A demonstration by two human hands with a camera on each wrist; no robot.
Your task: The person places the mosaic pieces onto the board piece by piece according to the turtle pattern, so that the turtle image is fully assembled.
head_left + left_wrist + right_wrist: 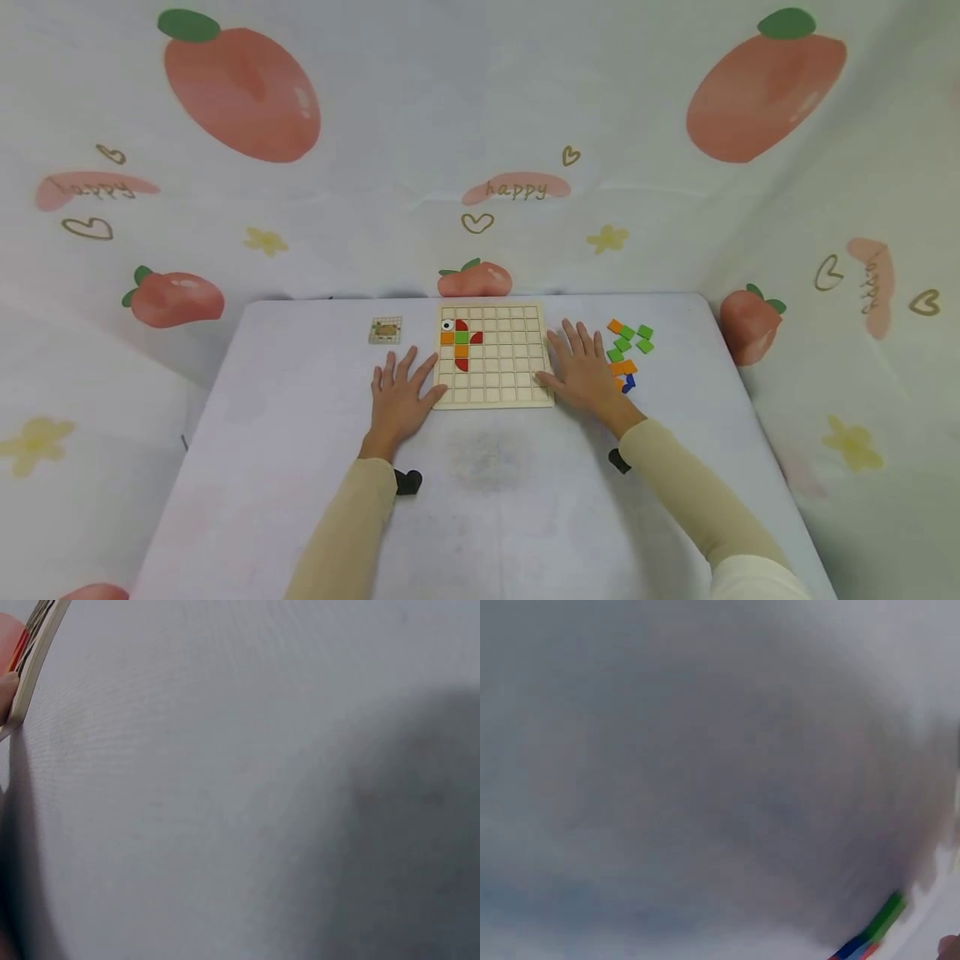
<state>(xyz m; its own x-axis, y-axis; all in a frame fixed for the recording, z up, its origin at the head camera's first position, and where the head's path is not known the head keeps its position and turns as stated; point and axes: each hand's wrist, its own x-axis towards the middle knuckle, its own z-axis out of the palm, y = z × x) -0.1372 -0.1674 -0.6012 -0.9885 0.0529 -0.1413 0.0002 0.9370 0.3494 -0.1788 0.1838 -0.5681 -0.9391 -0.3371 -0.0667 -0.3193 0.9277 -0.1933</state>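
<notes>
A square wooden grid board (510, 367) lies flat on the table between the two hands. Toward its upper left sit an eye tile (447, 326), a green square (462, 338), orange squares and red quarter-round pieces. My left hand (397, 404) rests with fingers spread at the board's left side, its thumb at the edge. On the opposite side my right hand (581, 371) lies spread too, thumb over the right edge. Neither hand grips anything. The left wrist view catches only a board corner (37, 660) and a bit of thumb.
Loose green tiles (645, 332), orange tiles (624, 367) and a blue piece (628, 383) lie just right of the right hand. A small pattern card (386, 330) sits left of the board. Printed cloth walls (375, 167) enclose the white table (300, 400).
</notes>
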